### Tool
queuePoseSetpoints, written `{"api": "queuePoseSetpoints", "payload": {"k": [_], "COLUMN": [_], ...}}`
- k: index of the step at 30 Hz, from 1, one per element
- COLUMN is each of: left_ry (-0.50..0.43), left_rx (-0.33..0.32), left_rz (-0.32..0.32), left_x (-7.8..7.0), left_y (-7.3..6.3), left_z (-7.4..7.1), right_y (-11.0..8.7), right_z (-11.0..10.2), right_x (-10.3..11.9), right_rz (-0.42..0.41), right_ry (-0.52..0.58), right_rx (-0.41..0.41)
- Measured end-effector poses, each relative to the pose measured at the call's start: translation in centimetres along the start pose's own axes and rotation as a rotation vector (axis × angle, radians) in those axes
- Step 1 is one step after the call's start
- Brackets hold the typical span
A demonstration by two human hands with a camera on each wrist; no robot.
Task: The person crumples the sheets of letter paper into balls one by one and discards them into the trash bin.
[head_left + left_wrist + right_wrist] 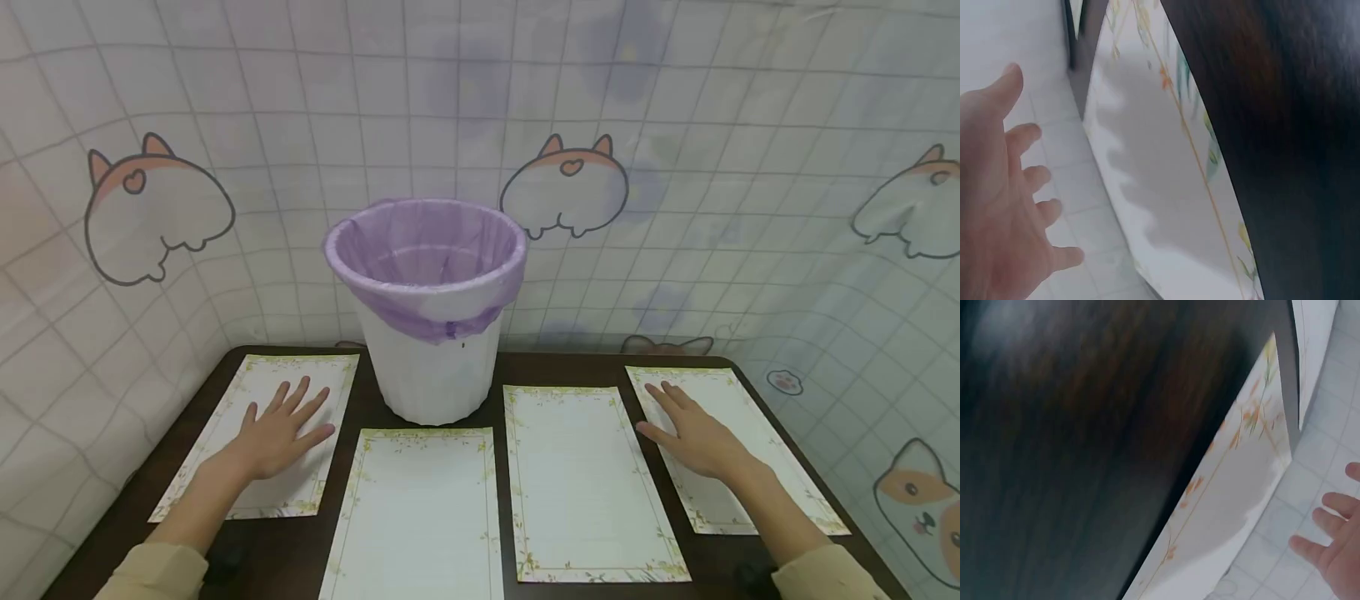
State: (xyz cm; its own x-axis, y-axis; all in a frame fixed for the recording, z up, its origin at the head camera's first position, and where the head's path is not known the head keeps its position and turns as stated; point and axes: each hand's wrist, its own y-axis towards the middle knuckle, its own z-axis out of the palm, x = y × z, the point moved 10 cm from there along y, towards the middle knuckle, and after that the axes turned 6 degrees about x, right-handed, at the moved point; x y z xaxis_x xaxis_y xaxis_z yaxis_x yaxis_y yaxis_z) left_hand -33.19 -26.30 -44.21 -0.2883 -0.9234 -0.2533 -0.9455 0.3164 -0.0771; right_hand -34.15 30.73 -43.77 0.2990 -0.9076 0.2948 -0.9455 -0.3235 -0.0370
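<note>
My left hand is spread over the far-left sheet of floral-bordered paper, fingers apart and holding nothing. In the left wrist view, that hand hovers above the sheet, its shadow falling on the paper. Over the far-right sheet my right hand reaches out with straight fingers and nothing in its grasp. The right wrist view catches only part of this hand at the edge, beside the bordered paper. Two more sheets lie between the hands, one left of centre and one right of centre.
A white bin with a purple liner stands upright at the back of the dark wooden table, behind the middle sheets. Checked fabric with cartoon corgis hangs around the table's back and sides.
</note>
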Motion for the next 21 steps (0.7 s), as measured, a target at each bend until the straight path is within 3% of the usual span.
{"api": "queuePoseSetpoints", "payload": {"k": [11,21], "left_ry": [-0.036,0.054], "left_rx": [0.079,0.136], "left_rz": [0.113,0.208], "left_x": [-5.7,-11.8], "left_y": [-1.0,-0.9], "left_z": [1.6,3.4], "right_y": [1.4,3.8], "right_z": [0.3,1.6], "right_x": [3.3,5.3], "right_rz": [-0.129,-0.182], "right_ry": [0.051,0.066], "right_rx": [-0.004,0.081]}}
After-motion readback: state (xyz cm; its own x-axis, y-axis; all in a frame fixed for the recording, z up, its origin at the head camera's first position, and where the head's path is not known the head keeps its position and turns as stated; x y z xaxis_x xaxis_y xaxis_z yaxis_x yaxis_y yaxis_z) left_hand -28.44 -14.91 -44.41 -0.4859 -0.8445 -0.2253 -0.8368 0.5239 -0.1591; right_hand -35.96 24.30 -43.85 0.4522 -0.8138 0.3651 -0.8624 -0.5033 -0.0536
